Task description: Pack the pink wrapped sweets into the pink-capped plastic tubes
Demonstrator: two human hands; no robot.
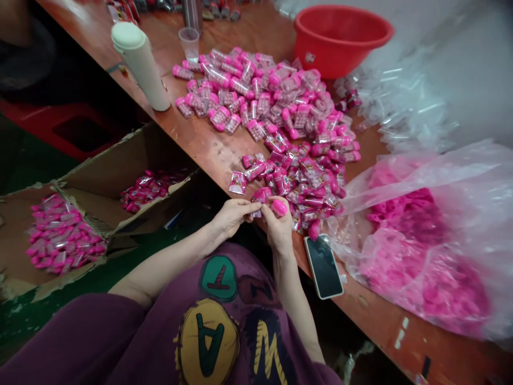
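My left hand (231,215) and my right hand (277,224) meet at the near edge of the wooden table (208,141). Together they pinch a small pink packet (260,197), and the right hand's fingers also hold a pink cap-like piece (279,207). Just beyond them lies a heap of wrapped pink packets (302,179). Farther back spreads a larger pile of clear tubes with pink caps (260,93).
A phone (324,266) lies at the table edge beside a big clear bag of pink parts (425,251). A red basin (339,37), a white flask (140,64) and a plastic cup (189,43) stand at the back. A cardboard box (60,235) of pink packets sits on the floor to the left.
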